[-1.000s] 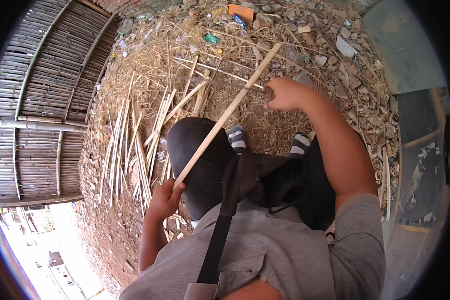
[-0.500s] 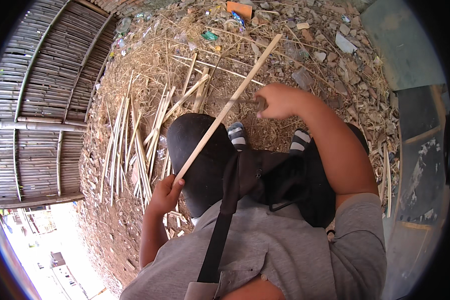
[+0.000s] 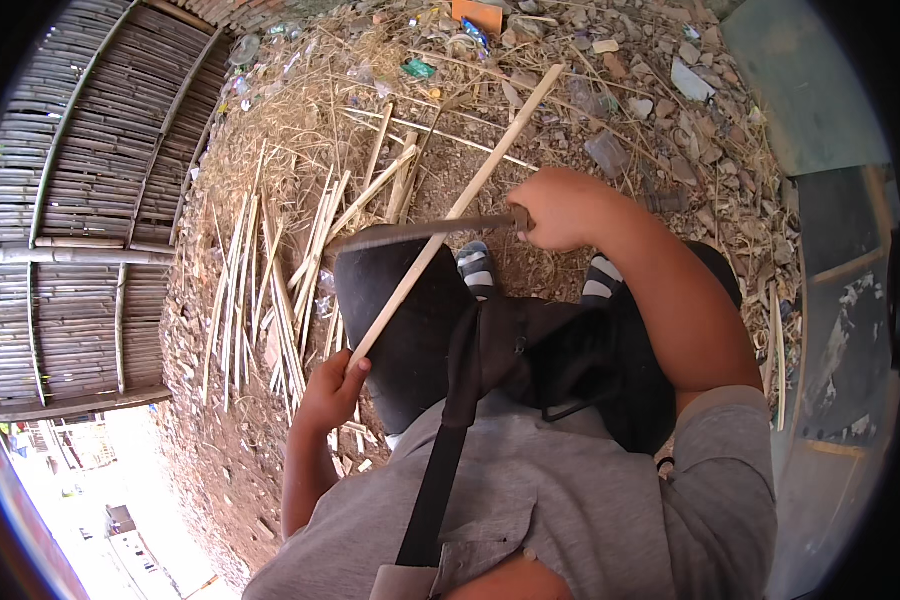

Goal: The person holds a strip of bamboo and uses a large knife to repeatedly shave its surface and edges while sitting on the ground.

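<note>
My left hand [image 3: 330, 392] is closed around the near end of a long, pale bamboo strip [image 3: 400, 290]. The strip slants up and away to the right, over my left knee in dark trousers. My right hand [image 3: 562, 208] grips the handle of a long-bladed knife [image 3: 390, 233], whose thin, dark blade points left. This blade lies across the strip near its middle, just beyond the knee; it looks in contact, but the exact touch is hard to make out. Motion smears the blade a little.
Several split bamboo strips [image 3: 238, 290] lie on the ground to the left, with short wooden pieces [image 3: 402, 180] ahead. Farther off are straw, stones and litter. A bamboo slat wall [image 3: 80, 190] stands at left, grey panels [image 3: 840, 330] at right. My striped sandals [image 3: 477, 268] are between the knees.
The knife blade has come nearer to me along the bamboo strip, and its tip has swung toward my left knee. My left hand and the strip have barely moved.
</note>
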Demonstrator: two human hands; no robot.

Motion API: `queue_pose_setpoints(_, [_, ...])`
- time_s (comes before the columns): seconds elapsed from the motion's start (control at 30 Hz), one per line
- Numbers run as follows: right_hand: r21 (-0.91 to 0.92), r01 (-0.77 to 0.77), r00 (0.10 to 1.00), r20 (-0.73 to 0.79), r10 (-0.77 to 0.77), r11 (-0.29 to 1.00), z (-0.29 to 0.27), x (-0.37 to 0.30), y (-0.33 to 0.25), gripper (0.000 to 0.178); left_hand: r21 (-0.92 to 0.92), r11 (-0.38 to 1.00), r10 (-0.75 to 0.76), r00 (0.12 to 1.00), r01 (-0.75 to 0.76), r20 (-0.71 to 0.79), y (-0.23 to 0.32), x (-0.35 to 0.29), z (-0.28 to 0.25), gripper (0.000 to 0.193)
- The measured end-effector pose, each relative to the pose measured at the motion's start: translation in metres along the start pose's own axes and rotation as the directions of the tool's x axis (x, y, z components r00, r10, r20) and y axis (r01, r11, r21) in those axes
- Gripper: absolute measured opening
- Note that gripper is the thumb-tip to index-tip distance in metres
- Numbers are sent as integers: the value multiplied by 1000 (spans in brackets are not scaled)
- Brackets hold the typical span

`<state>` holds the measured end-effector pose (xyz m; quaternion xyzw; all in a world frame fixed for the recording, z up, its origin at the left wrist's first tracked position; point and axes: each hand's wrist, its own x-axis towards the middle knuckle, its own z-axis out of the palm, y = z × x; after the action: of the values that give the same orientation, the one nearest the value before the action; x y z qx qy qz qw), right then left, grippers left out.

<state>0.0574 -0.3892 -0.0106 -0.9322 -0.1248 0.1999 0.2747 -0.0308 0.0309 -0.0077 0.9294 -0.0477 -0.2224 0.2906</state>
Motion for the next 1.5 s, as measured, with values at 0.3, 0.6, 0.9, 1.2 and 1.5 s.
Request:
queue_pose_setpoints(0.3, [13, -217, 968, -128, 217, 976, -24, 7, 38, 32, 66, 998, 27, 999, -26, -28, 2, 4, 3, 45])
queue_pose_setpoints(0.6, [159, -82, 997, 11, 81, 984, -8, 16, 52, 43, -98, 995, 7, 1000, -6, 10, -1, 5, 5, 45])
queue_pose_setpoints(0.9, [-65, -84, 989, -126, 76, 994, -2, 11, 21, 35, 45, 999, 8, 1000, -8, -2, 8, -1, -2, 44])
queue_pose_setpoints(1.2, [70, -143, 968, -196, 154, 987, -14, 18, 56, 36, 45, 998, 33, 999, -32, -30, 2, 3, 0, 46])
queue_pose_setpoints(1.5, [127, -202, 979, -7, 204, 971, -24, 14, 54, 43, 41, 999, 34, 998, -32, -61, -3, 4, 6, 43])
